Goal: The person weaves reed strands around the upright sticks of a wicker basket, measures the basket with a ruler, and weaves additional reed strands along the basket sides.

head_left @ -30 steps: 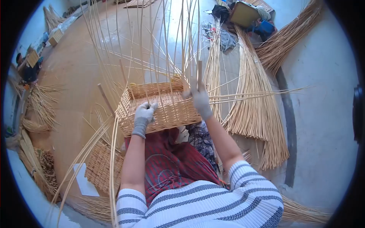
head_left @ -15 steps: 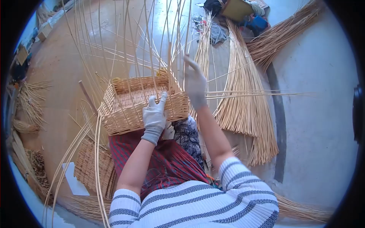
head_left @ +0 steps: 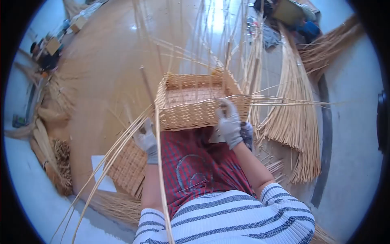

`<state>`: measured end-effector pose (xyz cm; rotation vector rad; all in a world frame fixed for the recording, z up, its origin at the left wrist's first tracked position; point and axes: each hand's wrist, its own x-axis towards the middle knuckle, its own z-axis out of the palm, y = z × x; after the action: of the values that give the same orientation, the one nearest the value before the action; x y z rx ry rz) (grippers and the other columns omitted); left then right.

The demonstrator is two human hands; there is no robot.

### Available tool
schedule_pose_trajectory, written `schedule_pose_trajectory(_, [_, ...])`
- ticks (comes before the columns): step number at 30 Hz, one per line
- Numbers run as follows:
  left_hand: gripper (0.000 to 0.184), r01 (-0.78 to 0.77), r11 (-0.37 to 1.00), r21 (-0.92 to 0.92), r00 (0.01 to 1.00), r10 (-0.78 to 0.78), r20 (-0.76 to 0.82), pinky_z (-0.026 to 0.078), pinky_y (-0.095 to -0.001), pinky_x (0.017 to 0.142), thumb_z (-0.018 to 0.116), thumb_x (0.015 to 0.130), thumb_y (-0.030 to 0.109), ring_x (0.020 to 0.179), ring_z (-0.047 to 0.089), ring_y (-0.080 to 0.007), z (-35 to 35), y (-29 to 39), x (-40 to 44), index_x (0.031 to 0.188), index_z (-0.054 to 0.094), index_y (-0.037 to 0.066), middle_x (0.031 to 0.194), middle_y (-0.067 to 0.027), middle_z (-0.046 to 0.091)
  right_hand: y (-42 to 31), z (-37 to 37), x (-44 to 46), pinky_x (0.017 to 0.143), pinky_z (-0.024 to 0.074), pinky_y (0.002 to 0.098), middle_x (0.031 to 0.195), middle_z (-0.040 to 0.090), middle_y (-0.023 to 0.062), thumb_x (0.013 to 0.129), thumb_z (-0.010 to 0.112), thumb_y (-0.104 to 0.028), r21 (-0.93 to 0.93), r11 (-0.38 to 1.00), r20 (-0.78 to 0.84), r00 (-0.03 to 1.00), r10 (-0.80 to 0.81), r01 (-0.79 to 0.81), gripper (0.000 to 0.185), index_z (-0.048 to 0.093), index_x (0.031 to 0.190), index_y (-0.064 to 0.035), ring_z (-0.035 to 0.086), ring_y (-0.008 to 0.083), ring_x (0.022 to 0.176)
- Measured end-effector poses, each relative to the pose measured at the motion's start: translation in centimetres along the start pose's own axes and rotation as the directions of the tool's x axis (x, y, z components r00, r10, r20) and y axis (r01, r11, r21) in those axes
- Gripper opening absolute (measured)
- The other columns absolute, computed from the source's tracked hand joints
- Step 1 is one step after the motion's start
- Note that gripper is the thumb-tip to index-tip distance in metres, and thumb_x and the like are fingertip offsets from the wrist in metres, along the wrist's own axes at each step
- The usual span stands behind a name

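Observation:
A rectangular woven wicker basket (head_left: 189,116) rests on my lap, with tall upright stakes rising from its walls. My right hand (head_left: 229,122), in a pale glove, grips the front wall toward its right end, fingers at the upper edge. My left hand (head_left: 146,140), gloved too, is off the basket, just below its left front corner. Its fingers are apart and slightly blurred, close to the long loose wicker strands (head_left: 118,144) that trail from that corner. More strands (head_left: 288,101) stick out from the right corner.
Large bundles of wicker rods (head_left: 294,122) lie on the floor at right, with a darker bundle (head_left: 331,46) behind. Left of my lap are a woven panel (head_left: 128,168) and a white sheet (head_left: 102,175). Further bundles (head_left: 61,95) line the left wall.
My right hand has come down from the right-hand stakes to the front wall. My left hand has left that wall and moved left. The view has shifted, so the basket appears further right.

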<state>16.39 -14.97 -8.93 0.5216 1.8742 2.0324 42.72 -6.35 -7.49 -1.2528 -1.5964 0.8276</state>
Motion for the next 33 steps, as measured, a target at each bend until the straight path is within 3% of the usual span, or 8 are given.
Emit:
schedule_pose_trajectory(3, [0.026, -0.241, 0.945, 0.223, 0.97, 0.227, 0.088, 0.052, -0.0268, 0.069, 0.076, 0.085, 0.013, 0.085, 0.064, -0.0155, -1.3, -0.2, 1.1, 0.105, 0.066, -0.001, 0.094, -0.0083, 0.069, -4.9, 6.3, -4.3, 0.082, 0.054, 0.0354, 0.096, 0.07, 0.011, 0.089, 0.067, -0.016, 0.179, 0.982, 0.497, 0.855, -0.149, 0.067, 0.018, 0.069, 0.105, -0.0107, 0.068, 0.0265, 0.09])
schedule_pose_trajectory(4, [0.031, -0.322, 0.911, -0.257, 0.921, 0.365, 0.138, 0.055, -0.0311, 0.076, 0.073, 0.087, 0.013, 0.088, 0.065, -0.0183, -1.3, -1.0, 0.3, 0.112, 0.064, -0.003, 0.1, -0.0113, 0.069, -7.7, 7.4, -5.3, 0.078, 0.0545, 0.0362, 0.094, 0.07, 0.0091, 0.088, 0.068, -0.019, 0.096, 0.956, 0.441, 0.849, -0.291, 0.278, 0.022, 0.068, 0.109, -0.015, 0.068, 0.0266, 0.087])
schedule_pose_trajectory(8, [0.037, 0.2, 0.873, -0.444, 0.95, -0.061, 0.307, 0.056, -0.0333, 0.087, 0.062, 0.092, 0.005, 0.101, 0.062, -0.022, -2.6, -1.4, -1.5, 0.126, 0.052, -0.006, 0.115, -0.0154, 0.061, -14.2, 11.2, -5.3, 0.062, 0.0524, 0.0408, 0.075, 0.061, 0.007, 0.089, 0.064, -0.028, -0.05, 0.828, 0.707, 0.606, -0.365, 0.558, 0.021, 0.065, 0.107, -0.0165, 0.065, 0.0282, 0.072])
schedule_pose_trajectory(10, [0.041, 0.135, 0.863, -0.487, 0.928, 0.062, 0.367, 0.053, -0.0341, 0.093, 0.063, 0.091, 0.005, 0.11, 0.059, -0.0215, -3.9, -0.1, 0.4, 0.128, 0.05, -0.005, 0.12, -0.014, 0.059, -14.9, 12.4, -5.8, 0.06, 0.0512, 0.0417, 0.073, 0.059, 0.0069, 0.089, 0.064, -0.03, -0.031, 0.814, 0.651, 0.629, -0.424, 0.58, 0.019, 0.063, 0.1, -0.0147, 0.064, 0.0281, 0.069])
schedule_pose_trajectory(16, [0.051, 0.406, 0.914, 0.004, 0.269, -0.124, 0.955, 0.049, -0.0279, 0.097, 0.073, 0.085, 0.006, 0.113, 0.056, -0.0143, -0.3, 3.1, 11.5, 0.131, 0.051, 0.007, 0.12, -0.0023, 0.06, -15.4, 11.0, -6.9, 0.058, 0.0496, 0.0421, 0.068, 0.056, 0.0075, 0.089, 0.062, -0.033, -0.073, 0.794, 0.577, 0.675, -0.46, 0.604, 0.024, 0.056, 0.083, -0.0108, 0.062, 0.0278, 0.067])
schedule_pose_trajectory(18, [0.057, 0.174, 0.975, 0.141, 0.024, -0.148, 0.989, 0.049, -0.0263, 0.092, 0.078, 0.08, 0.005, 0.108, 0.054, -0.0115, 1.5, 0.7, 13.4, 0.131, 0.051, 0.01, 0.114, 0.0014, 0.057, -15.2, 10.2, -7.3, 0.06, 0.05, 0.0421, 0.07, 0.058, 0.0078, 0.09, 0.061, -0.031, -0.074, 0.798, 0.577, 0.678, -0.454, 0.598, 0.022, 0.056, 0.082, -0.0109, 0.062, 0.0285, 0.067])
schedule_pose_trajectory(28, [0.054, 0.4, 0.913, 0.08, 0.143, -0.149, 0.979, 0.043, -0.0265, 0.09, 0.087, 0.07, 0.013, 0.096, 0.05, -0.0099, 0.9, -0.4, 11.4, 0.116, 0.058, 0.012, 0.101, 0.004, 0.054, -13.8, 6.6, -6.7, 0.061, 0.0504, 0.039, 0.076, 0.062, 0.0072, 0.088, 0.064, -0.021, -0.119, 0.826, 0.632, 0.683, -0.366, 0.552, 0.013, 0.063, 0.092, -0.0085, 0.064, 0.0249, 0.069])
schedule_pose_trajectory(33, [0.042, 0.006, 1.0, -0.028, 0.594, 0.019, 0.804, 0.047, -0.0284, 0.085, 0.084, 0.071, 0.008, 0.092, 0.051, -0.0119, 1.5, -3.3, 8.3, 0.106, 0.061, 0.011, 0.103, 0.0004, 0.051, -0.8, 2.0, 0.2, 0.056, 0.0477, 0.0289, 0.079, 0.061, -0.0014, 0.093, 0.064, -0.012, 0.445, 0.774, 0.269, 0.891, 0.365, -0.451, 0.012, 0.066, 0.104, -0.0093, 0.057, 0.0119, 0.064])
